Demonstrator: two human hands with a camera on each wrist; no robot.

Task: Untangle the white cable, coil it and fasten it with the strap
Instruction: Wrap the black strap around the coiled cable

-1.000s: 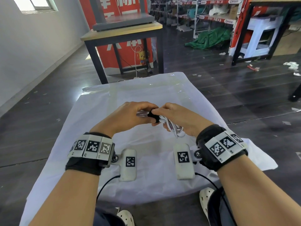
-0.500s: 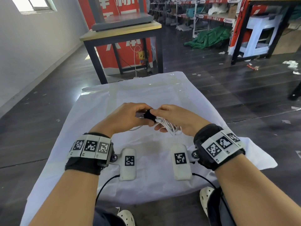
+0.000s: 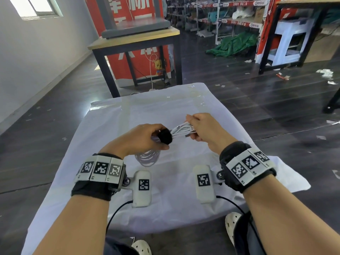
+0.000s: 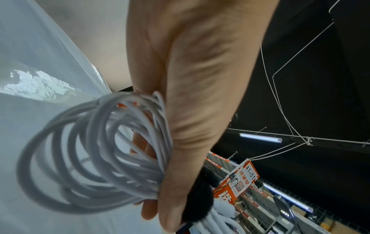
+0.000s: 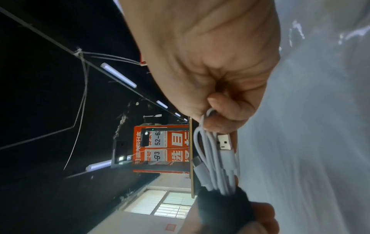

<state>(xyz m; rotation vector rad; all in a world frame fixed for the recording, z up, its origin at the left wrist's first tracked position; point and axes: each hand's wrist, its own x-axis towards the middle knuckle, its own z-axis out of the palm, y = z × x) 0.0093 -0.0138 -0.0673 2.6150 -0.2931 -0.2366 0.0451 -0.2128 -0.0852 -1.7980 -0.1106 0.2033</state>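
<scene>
The white cable (image 3: 181,130) is gathered into a coil above the cloth-covered table (image 3: 114,115). A black strap (image 3: 165,137) wraps round its middle. My left hand (image 3: 145,139) grips the coil at the strap, and several loops (image 3: 148,158) hang below it; in the left wrist view these loops (image 4: 96,152) spread wide beside the strap (image 4: 198,201). My right hand (image 3: 204,128) pinches the other end of the coil. The right wrist view shows that cable end (image 5: 212,158) with a USB plug (image 5: 224,142) and a smaller plug lying along the strands, and the strap (image 5: 222,207) below.
A white cloth with a glossy plastic patch covers the small table. Beyond it stands a wooden table with black legs (image 3: 136,39) before a red banner (image 3: 128,34). Shelving and a green tarp (image 3: 237,43) lie far right on a dark floor.
The hands have drawn apart: the right hand moved up and right along the coil, the left stayed on the strap. The coil now stretches between them, with loops hanging under the left hand.
</scene>
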